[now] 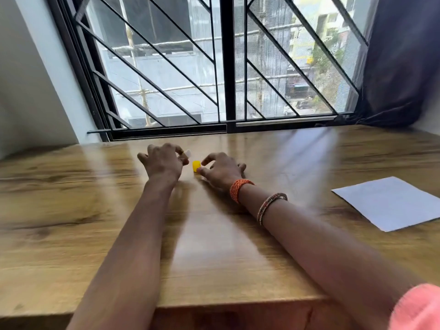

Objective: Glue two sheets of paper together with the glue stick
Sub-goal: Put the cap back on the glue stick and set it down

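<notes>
Head view, single, wide-angle: worn high, facing forward and down across the table (71, 210) toward the window (226, 67) filling the upper frame. Both forearms enter from the bottom edge; hands sit at mid-frame, moderately near (edges bowed and blurred). No second view.

No lettering, brand, number or sign can be read anywhere in the view. The white sheet of paper (390, 202) at three o'clock on the tabletop (214, 234) shows a blank face, and the small yellow cap (196, 166) between the hands bears no legible marking.
</notes>
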